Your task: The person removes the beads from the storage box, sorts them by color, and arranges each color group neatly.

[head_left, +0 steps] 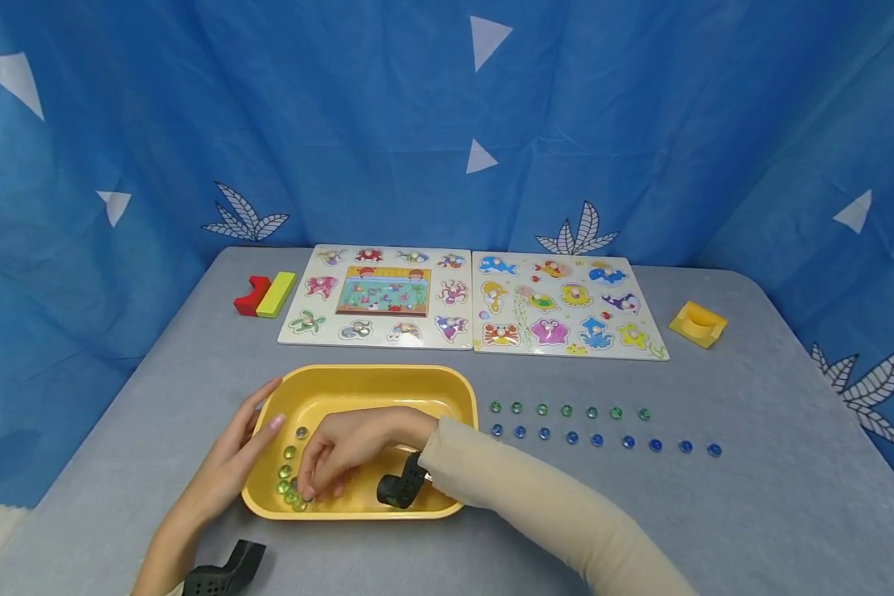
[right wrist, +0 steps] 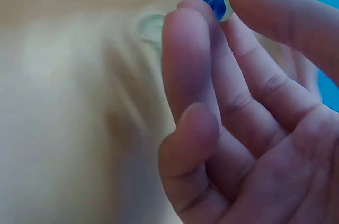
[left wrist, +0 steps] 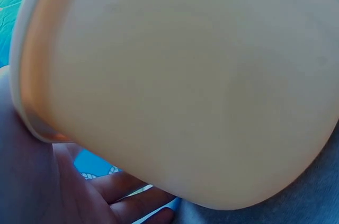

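Observation:
My right hand (head_left: pixel 353 447) reaches into the yellow tray (head_left: pixel 372 377) near its front left corner. Between thumb and fingertips it pinches a clear marble with a blue swirl (right wrist: pixel 215 3). Beside those fingertips, several yellow-green marbles (head_left: pixel 283 487) lie along the tray's left side, and a blurred pale green one (right wrist: pixel 152 27) shows behind the fingers in the right wrist view. My left hand (head_left: pixel 231 455) holds the tray's left rim, thumb over the edge and fingers outside. The tray's pale surface (left wrist: pixel 185 86) fills most of the left wrist view.
Right of the tray run a row of green marbles (head_left: pixel 566 410) and a row of blue marbles (head_left: pixel 597 440). Two sea-animal puzzle boards (head_left: pixel 313 331) (head_left: pixel 514 310) lie behind. Red (head_left: pixel 252 296) and lime (head_left: pixel 276 295) blocks sit back left, a yellow block (head_left: pixel 698 324) right.

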Demonstrator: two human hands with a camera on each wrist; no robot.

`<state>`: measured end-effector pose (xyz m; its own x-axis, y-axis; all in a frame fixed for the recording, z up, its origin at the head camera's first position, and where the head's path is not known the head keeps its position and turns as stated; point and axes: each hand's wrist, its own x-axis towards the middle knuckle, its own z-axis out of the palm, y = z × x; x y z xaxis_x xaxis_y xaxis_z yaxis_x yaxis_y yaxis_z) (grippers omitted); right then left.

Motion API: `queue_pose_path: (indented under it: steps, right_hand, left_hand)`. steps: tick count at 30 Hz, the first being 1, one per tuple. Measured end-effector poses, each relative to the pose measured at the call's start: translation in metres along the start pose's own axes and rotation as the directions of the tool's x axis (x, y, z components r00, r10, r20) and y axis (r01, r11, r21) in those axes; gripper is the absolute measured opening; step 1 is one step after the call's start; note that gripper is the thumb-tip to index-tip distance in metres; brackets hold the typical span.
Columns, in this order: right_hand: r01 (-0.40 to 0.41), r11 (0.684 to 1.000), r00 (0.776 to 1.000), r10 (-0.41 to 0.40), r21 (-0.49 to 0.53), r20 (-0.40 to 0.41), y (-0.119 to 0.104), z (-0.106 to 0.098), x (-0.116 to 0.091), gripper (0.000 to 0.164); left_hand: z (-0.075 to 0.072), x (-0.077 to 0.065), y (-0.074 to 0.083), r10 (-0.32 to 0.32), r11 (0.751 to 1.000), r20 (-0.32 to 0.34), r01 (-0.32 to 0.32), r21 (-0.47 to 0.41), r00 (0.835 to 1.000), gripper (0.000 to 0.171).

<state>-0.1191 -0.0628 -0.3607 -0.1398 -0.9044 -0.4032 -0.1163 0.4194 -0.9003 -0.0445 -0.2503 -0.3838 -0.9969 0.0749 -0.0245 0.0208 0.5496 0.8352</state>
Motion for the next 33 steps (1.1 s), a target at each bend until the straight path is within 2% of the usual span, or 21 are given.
queue_pose_path:
  steps: [4,7,11,14,18,25,30,33]
  right_hand:
    - [0.07,0.998,0.996,-0.07,-0.006,-0.06,-0.007,-0.012,-0.019,0.015]
    - [0.149,0.988,0.981,-0.153,-0.041,-0.122,-0.012,-0.024,-0.043,0.017]
    - [0.256,0.965,0.935,-0.262,-0.055,-0.239,-0.009,-0.04,-0.083,0.019]
    - [0.286,0.957,0.889,-0.283,-0.048,-0.361,0.001,-0.048,-0.117,0.02]
    - [0.258,0.965,0.803,-0.245,-0.054,-0.543,0.022,-0.055,-0.167,0.023]
    - [0.163,0.986,0.614,-0.127,-0.032,-0.779,0.076,-0.05,-0.253,0.017]
    - [-0.001,1.0,0.488,0.007,0.007,-0.873,0.117,-0.035,-0.307,0.021]
    - [-0.129,0.991,0.419,0.082,0.03,-0.904,0.14,-0.023,-0.337,0.029]
  left_hand:
    - [0.0,-0.001,0.001,-0.008,1.0,0.003,0.008,-0.01,1.0,0.052]
    - [0.001,-0.001,0.001,-0.015,1.0,-0.001,0.015,0.001,1.0,0.052]
    - [0.002,-0.001,0.0,-0.018,0.999,-0.014,0.019,0.034,1.0,0.052]
    - [0.002,-0.001,0.0,-0.016,0.999,-0.017,0.017,0.043,1.0,0.052]
    - [0.002,-0.001,0.0,-0.027,0.999,-0.011,0.027,0.034,1.0,0.052]
    - [0.003,0.0,0.003,-0.056,0.998,0.0,0.056,0.017,0.998,0.053]
    - [0.003,-0.001,0.002,-0.049,0.999,-0.004,0.049,0.021,0.999,0.053]
    - [0.003,-0.001,0.002,-0.039,0.999,-0.003,0.039,0.017,0.999,0.053]
